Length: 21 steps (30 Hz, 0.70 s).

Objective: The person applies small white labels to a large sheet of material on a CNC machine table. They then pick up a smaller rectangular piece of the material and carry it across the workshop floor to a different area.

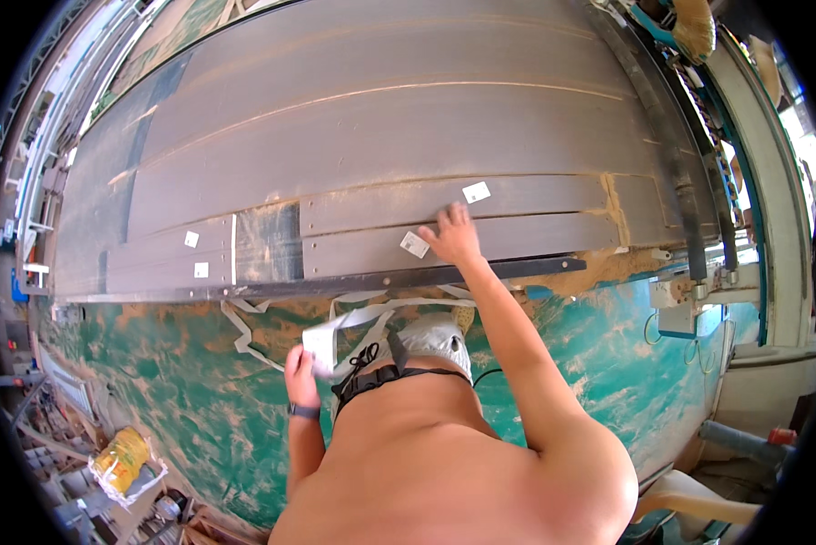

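Observation:
My left hand (302, 376), with a dark band on its wrist, is closed on a strip of white labels (321, 344) in front of my waist. A long, pale ribbon of backing (362, 314) trails from it. Over the near edge of the brown panels, my right hand (456, 235) rests with its fingers apart, seemingly touching the surface. One white label (414, 244) lies tilted on the nearer narrow board beside my right thumb. Another label (476, 192) sits on the board behind, just past my fingertips.
Two more labels, one upper (192, 239) and one lower (202, 270), lie on left boards. A dark metal rail (399, 280) edges the machine bed. Sawdust (576, 274) lies at its right end. A roller (671, 145) crosses the right side. Green flooring (181, 391) is dusty.

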Each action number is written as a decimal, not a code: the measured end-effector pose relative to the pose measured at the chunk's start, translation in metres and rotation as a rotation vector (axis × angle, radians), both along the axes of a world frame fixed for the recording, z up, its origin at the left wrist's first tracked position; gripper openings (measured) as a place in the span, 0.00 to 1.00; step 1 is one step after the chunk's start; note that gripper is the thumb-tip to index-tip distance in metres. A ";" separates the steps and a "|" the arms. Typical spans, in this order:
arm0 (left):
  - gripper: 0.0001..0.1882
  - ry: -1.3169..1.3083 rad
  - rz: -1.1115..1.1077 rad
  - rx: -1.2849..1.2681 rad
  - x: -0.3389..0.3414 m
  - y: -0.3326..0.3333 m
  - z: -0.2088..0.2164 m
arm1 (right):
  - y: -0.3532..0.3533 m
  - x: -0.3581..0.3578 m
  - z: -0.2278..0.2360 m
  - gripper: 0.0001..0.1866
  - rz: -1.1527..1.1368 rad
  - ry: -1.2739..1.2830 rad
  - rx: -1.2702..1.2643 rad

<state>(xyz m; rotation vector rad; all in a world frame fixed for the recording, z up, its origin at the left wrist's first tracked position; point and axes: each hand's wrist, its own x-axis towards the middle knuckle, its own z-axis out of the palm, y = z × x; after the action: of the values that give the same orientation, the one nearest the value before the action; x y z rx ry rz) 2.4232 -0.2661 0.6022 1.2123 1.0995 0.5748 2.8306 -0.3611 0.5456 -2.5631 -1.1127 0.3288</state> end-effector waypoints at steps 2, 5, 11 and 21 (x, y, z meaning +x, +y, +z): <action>0.11 -0.106 -0.028 0.015 0.028 0.013 0.006 | 0.011 -0.033 0.038 0.36 0.082 0.402 0.153; 0.13 -0.089 -0.149 0.217 0.069 0.035 0.027 | 0.019 -0.075 0.120 0.32 -0.013 0.768 0.579; 0.14 -0.149 -0.291 0.225 0.131 0.042 0.057 | -0.005 -0.113 0.174 0.26 0.120 0.751 0.448; 0.06 -0.144 -0.576 -0.080 0.152 -0.019 0.022 | -0.070 -0.088 0.165 0.21 -0.179 0.410 0.224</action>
<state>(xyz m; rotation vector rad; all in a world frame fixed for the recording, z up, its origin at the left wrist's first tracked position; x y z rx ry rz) 2.5749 -0.2851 0.6245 1.3195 0.6016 0.1681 2.7427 -0.4307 0.7104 -2.2409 -0.7219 0.6129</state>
